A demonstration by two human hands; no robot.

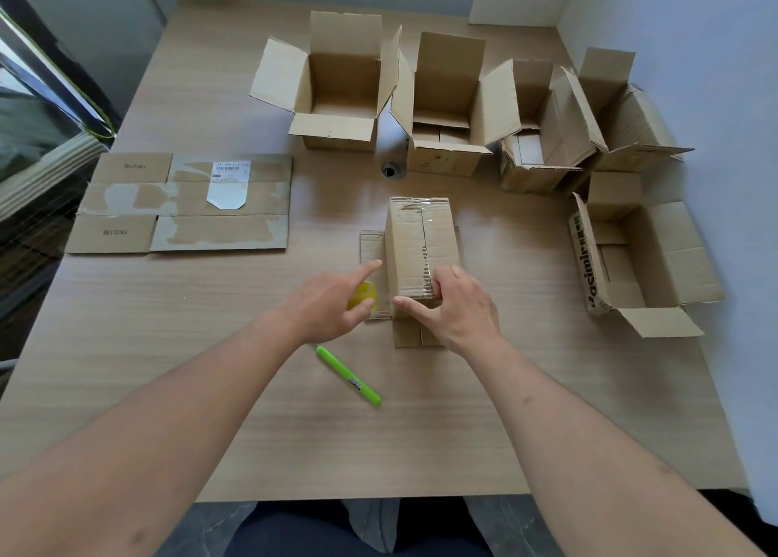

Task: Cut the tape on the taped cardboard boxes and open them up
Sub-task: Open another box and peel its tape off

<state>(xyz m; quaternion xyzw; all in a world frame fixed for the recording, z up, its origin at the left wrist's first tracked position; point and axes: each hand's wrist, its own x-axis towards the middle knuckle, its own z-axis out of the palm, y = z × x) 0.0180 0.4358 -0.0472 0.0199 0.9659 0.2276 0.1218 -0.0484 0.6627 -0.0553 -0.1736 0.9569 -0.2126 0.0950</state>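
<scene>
Looks like a plain room at home or a small office, set up as a packing bench: wood-grain table (168, 346) against bare white walls (694, 30), opened cardboard boxes (341, 89) at 12–2 o'clock, flattened carton (185, 203) at 10.

We see a light wood-grain table (168, 388) carrying everything. On it at our left lies a flattened cardboard sheet (185, 203) with a white label. Five opened boxes (343, 89) stand along the far and right edges, with a white roll (392, 152) between two of them. Near the middle sits a taped box (421, 245), a yellow tape roll (363, 295) just beside it, and a green cutter (347, 375) closer to us.
</scene>
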